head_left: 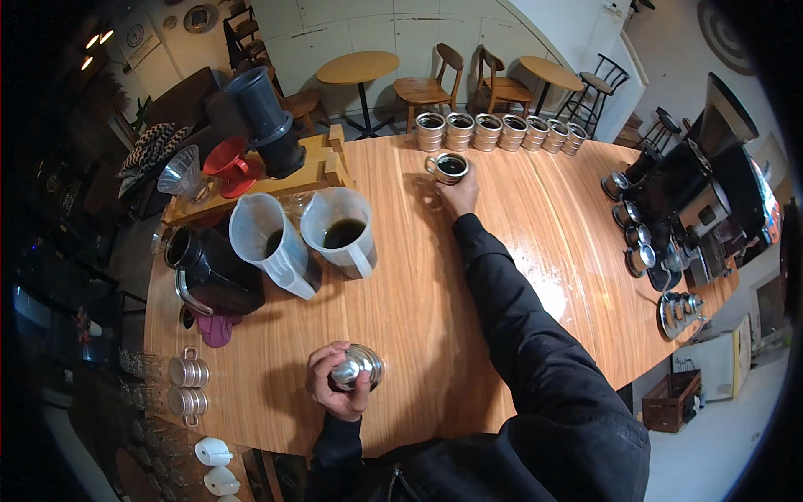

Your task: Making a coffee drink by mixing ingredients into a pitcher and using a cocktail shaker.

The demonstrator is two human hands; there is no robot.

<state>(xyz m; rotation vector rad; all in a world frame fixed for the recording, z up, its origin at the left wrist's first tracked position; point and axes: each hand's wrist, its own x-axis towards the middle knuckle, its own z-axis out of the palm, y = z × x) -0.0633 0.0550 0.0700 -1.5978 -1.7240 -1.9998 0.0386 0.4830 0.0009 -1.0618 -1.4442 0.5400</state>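
With my right arm stretched to the far side of the counter, my right hand [459, 193] is closed round a metal mug [452, 167] of dark liquid; its handle points left. The mug is upright, just in front of a row of ribbed metal mugs [488, 132], also filled with dark liquid. Near the front edge, my left hand [337, 383] grips a shiny ribbed steel vessel with a domed top [358, 368]. Left of centre stand two translucent plastic pitchers [258, 226] [336, 219] with dark liquid inside.
A black jug [219, 272] and purple cloth [216, 329] are at the left, near two metal mugs [189, 372]. Behind them, a wooden stand [251, 188] bears a red dripper [232, 166] and black grinder [261, 109]. A coffee machine [690, 197] occupies the right side.
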